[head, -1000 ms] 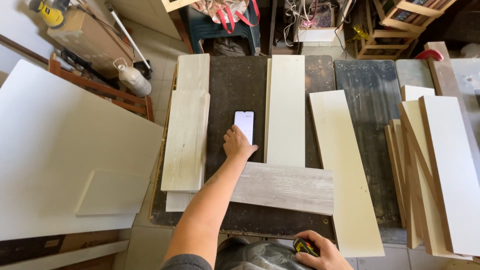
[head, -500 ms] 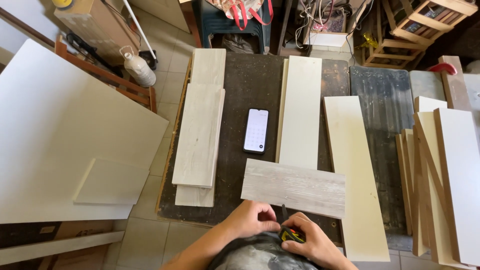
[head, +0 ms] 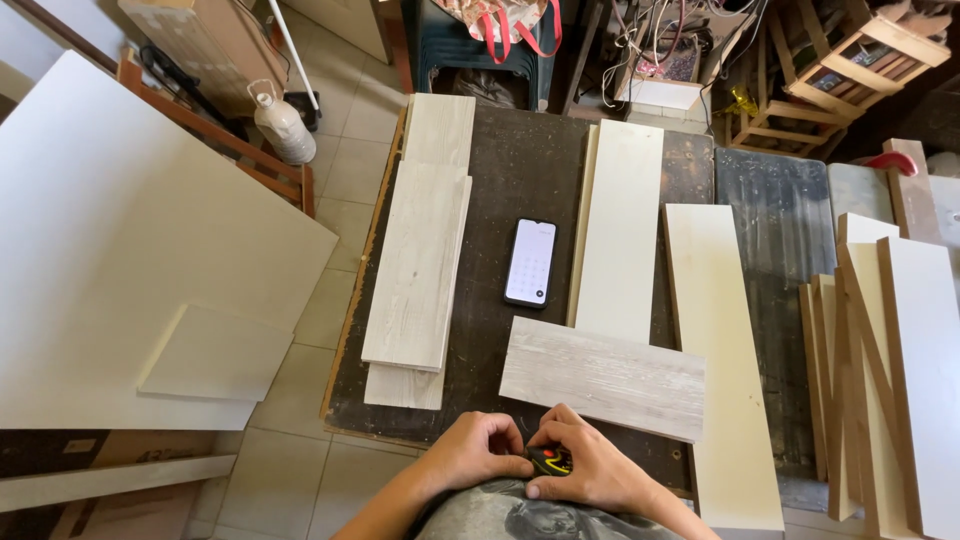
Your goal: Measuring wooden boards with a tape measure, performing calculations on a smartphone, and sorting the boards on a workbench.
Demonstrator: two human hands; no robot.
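Observation:
Both hands meet at the near edge of the dark worktable (head: 510, 170). My right hand (head: 585, 468) grips a small yellow and black tape measure (head: 550, 461). My left hand (head: 482, 448) is curled against it, fingertips at its front end. Just beyond the hands a short grey wood-grain board (head: 605, 377) lies crosswise. A phone (head: 530, 262) with a lit screen lies face up in the middle of the table, apart from both hands.
Pale wood-grain boards (head: 417, 260) are stacked at the table's left. Two long cream boards (head: 622, 225) (head: 718, 340) lie right of the phone. More boards (head: 900, 370) lean at far right. A big white panel (head: 120, 250) fills the left; a gas bottle (head: 283, 125) stands on the floor.
My left hand left the phone and came back to the tape measure at the table's near edge. The view shifted, so everything sits further right in the frame.

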